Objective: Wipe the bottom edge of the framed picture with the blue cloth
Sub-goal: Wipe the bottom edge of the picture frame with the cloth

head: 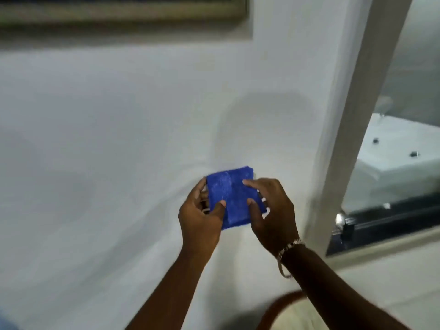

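Note:
The folded blue cloth (229, 196) is held in front of a white wall, low in the head view. My left hand (200, 217) grips its left side with the thumb on top. My right hand (271, 210) grips its right side, fingers pressed on the face of the cloth, and a metal bracelet sits on that wrist. The framed picture (119, 10) hangs at the top left; only its pale bottom edge and lower right corner show. Both hands are well below the frame and to its right.
A grey pillar (362, 115) runs diagonally at the right of the wall. Beyond it is a glass pane (409, 91) with a dark bottom rail and a white fixture behind. A rounded tan and brown object (292, 310) sits at the bottom edge.

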Motion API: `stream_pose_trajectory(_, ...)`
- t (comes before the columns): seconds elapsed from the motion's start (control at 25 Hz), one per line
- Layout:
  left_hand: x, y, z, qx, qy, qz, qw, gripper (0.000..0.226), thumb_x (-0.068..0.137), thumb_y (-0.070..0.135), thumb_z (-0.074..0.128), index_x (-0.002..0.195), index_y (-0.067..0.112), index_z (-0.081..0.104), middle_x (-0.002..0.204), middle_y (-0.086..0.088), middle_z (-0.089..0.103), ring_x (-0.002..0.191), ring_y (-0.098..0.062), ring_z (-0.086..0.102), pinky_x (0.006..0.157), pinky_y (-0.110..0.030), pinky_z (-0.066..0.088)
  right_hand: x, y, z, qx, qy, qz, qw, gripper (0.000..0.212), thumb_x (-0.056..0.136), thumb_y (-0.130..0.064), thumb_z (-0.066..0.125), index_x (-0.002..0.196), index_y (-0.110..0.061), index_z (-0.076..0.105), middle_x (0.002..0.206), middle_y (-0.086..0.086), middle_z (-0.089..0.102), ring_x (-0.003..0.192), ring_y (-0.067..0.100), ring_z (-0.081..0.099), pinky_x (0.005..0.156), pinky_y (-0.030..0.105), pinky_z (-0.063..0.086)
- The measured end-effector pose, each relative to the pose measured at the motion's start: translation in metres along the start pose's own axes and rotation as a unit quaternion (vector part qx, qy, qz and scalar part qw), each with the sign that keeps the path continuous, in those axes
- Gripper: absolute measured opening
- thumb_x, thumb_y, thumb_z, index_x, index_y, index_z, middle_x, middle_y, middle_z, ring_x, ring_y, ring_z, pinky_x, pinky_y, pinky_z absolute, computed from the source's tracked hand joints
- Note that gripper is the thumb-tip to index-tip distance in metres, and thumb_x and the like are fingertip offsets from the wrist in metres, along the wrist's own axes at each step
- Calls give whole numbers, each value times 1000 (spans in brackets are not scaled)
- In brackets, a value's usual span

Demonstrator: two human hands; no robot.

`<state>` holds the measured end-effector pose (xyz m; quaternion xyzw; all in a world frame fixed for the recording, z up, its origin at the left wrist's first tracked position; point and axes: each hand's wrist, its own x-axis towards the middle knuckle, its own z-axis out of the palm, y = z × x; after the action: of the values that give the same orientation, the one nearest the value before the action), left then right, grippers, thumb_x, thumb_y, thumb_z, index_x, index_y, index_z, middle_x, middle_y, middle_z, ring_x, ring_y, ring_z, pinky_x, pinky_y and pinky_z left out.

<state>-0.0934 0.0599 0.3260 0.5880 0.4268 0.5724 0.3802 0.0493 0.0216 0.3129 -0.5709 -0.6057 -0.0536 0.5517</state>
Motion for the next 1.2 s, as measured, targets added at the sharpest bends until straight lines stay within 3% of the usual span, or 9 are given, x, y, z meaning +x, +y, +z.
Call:
stream_pose_trajectory(0.24, 57, 138, -40, -38, 35, 183, 982, 64, 86, 7, 69, 143, 24, 44, 98, 12, 66, 87, -5, 66, 64, -3, 52, 107, -104, -26, 43, 125, -134, 982, 37, 90, -12, 57, 126, -20, 54, 119, 4, 57, 106, 7, 54, 86, 5, 44)
stream_pose_trajectory(0.4, 90, 197, -55, -31, 56, 285, 956, 73, 85, 5, 70, 147, 24, 36, 99, 18, 62, 89, 14, 63, 66, 0, 49, 158, -146, -32, 28, 175, -182, 967, 37, 91, -8, 58, 127, -16, 56, 124, 11, 55, 112, 14, 54, 92, 4, 43)
stream_pose_trajectory(0.44, 97, 206, -56, -26, 56, 294, 954, 74, 84, 4, 70, 147, 24, 36, 100, 16, 63, 89, 16, 62, 66, 1, 49, 167, -153, -32, 14, 189, -182, 965, 36, 91, -6, 59, 125, -15, 58, 126, 13, 54, 113, 17, 54, 95, 11, 47)
stream_pose_trajectory(0.56, 115, 226, -56, -15, 56, 305, 951, 70, 84, 5, 69, 145, 24, 40, 105, 6, 67, 91, 1, 66, 73, -2, 52, 193, -169, -23, -104, 240, -200, 944, 32, 87, -6, 57, 117, -8, 65, 129, 21, 58, 115, 35, 58, 94, 50, 54)
stream_pose_trajectory(0.72, 131, 235, -63, 50, 71, 364, 927, 47, 84, 6, 69, 126, 20, 57, 105, 3, 70, 93, -4, 66, 84, -14, 56, 208, -175, 3, -139, 237, -275, 921, 38, 91, -15, 43, 121, -2, 62, 122, 20, 66, 116, 36, 62, 92, 58, 54)
stream_pose_trajectory(0.8, 142, 243, -79, 155, 81, 454, 874, 36, 85, 6, 66, 120, 13, 62, 107, -3, 71, 95, -12, 66, 89, -28, 57, 211, -181, 16, -96, 241, -251, 932, 41, 96, -26, 41, 127, -5, 58, 126, 17, 64, 123, 32, 57, 98, 55, 52)
stream_pose_trajectory(0.96, 187, 275, -120, 341, 142, 605, 706, 42, 84, 5, 59, 126, 2, 60, 121, -17, 68, 113, -28, 61, 98, -35, 47, 217, -191, 41, -96, 255, -202, 941, 63, 94, -58, 37, 137, -13, 49, 141, 16, 51, 134, 30, 43, 111, 52, 39)
stream_pose_trajectory(1.08, 225, 307, -147, 489, 127, 600, 621, 52, 92, 22, 48, 141, 3, 46, 151, -18, 45, 142, -34, 40, 116, -49, 34, 224, -175, 49, -137, 264, -216, 930, 62, 93, -60, 35, 139, -20, 42, 148, 11, 43, 136, 29, 39, 109, 49, 36)
stream_pose_trajectory(1.2, 246, 321, -168, 590, 130, 583, 543, 67, 96, 46, 32, 152, 9, 27, 163, -11, 22, 151, -28, 17, 122, -49, 21, 227, -155, 42, -149, 285, -247, 914, 57, 84, -57, 48, 128, -21, 47, 143, 8, 44, 133, 29, 40, 109, 51, 37)
